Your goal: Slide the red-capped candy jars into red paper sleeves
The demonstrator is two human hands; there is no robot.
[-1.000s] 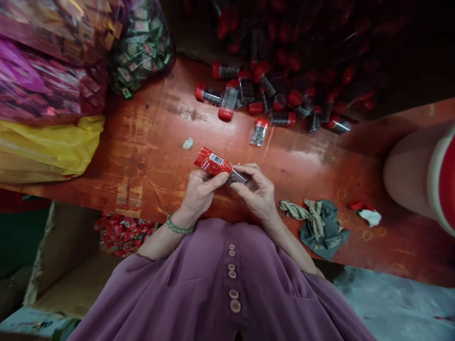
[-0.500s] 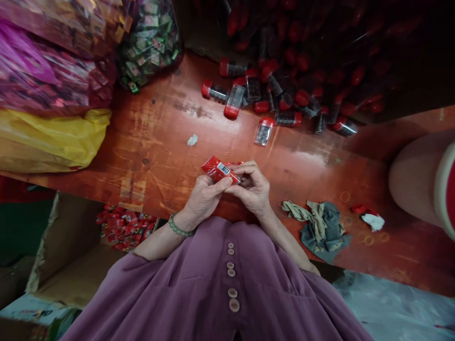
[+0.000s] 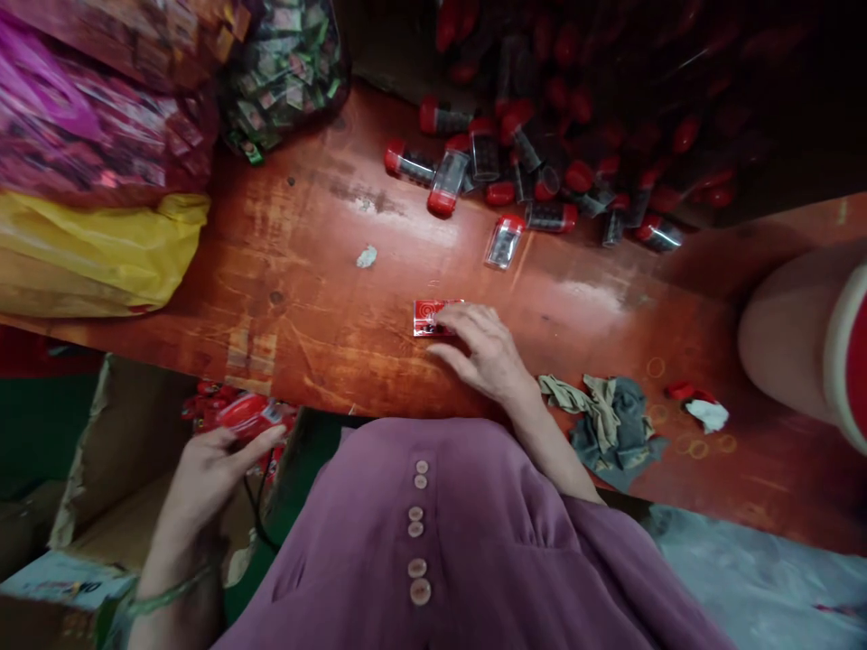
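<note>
My left hand (image 3: 209, 474), with a green bead bracelet at its wrist, is over the cardboard box at the lower left. At its thumb and fingertips is a red printed packet (image 3: 249, 413), slightly blurred, with a pale label at one end. A dark cord hangs below these fingers. My right hand (image 3: 484, 348) rests at the table's front middle, its fingertips over a flat red packet (image 3: 424, 319) and its thumb held apart. The fingers hide that packet's right part. More red packets (image 3: 203, 400) lie in the box under my left hand.
Clear red-capped containers (image 3: 505, 242) pile up at the back right. Bags of small packets (image 3: 284, 72) and a yellow bag (image 3: 101, 253) stand at the left. A grey cloth (image 3: 613, 433), rubber bands (image 3: 696, 447) and a pale bucket (image 3: 786, 343) are at the right.
My left hand has gone from the table's middle down left to the box, with the barcoded red packet. My right hand has stayed near the middle, fingers now over another flat packet.
</note>
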